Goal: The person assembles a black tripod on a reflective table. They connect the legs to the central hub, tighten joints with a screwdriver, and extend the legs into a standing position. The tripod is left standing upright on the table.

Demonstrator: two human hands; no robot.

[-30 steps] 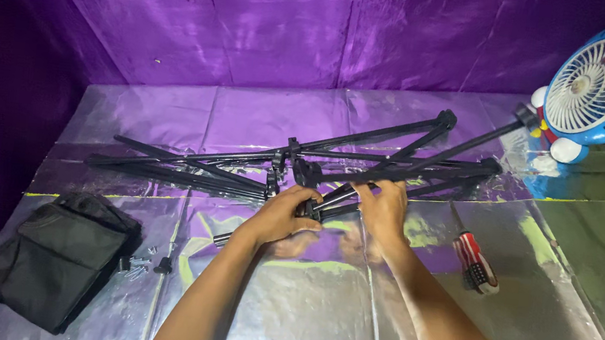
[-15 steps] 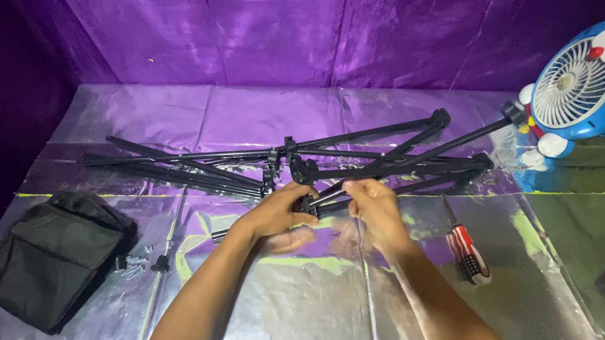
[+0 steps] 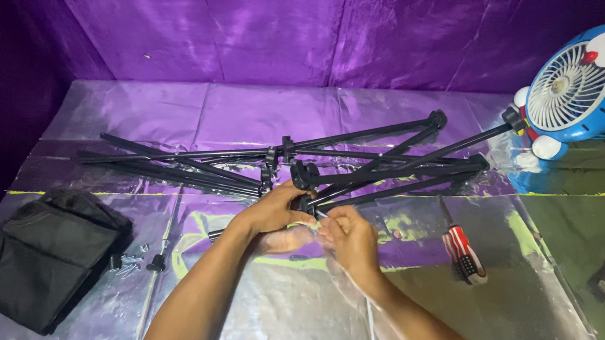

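Gripping the black folding stand (image 3: 364, 166) at its near joint, the left hand (image 3: 275, 209) closes around it; right hand (image 3: 348, 236) fingers pinch beside it on the foil-covered tabletop (image 3: 285, 320).

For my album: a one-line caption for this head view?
Both hands, left and right, grip a folded black tripod stand on silver foil.

Both hands, left hand (image 3: 273, 208) and right hand (image 3: 350, 236), grip the black folding stand (image 3: 364, 166).

Black folding metal stand (image 3: 364, 162), collapsed, lying flat on foil
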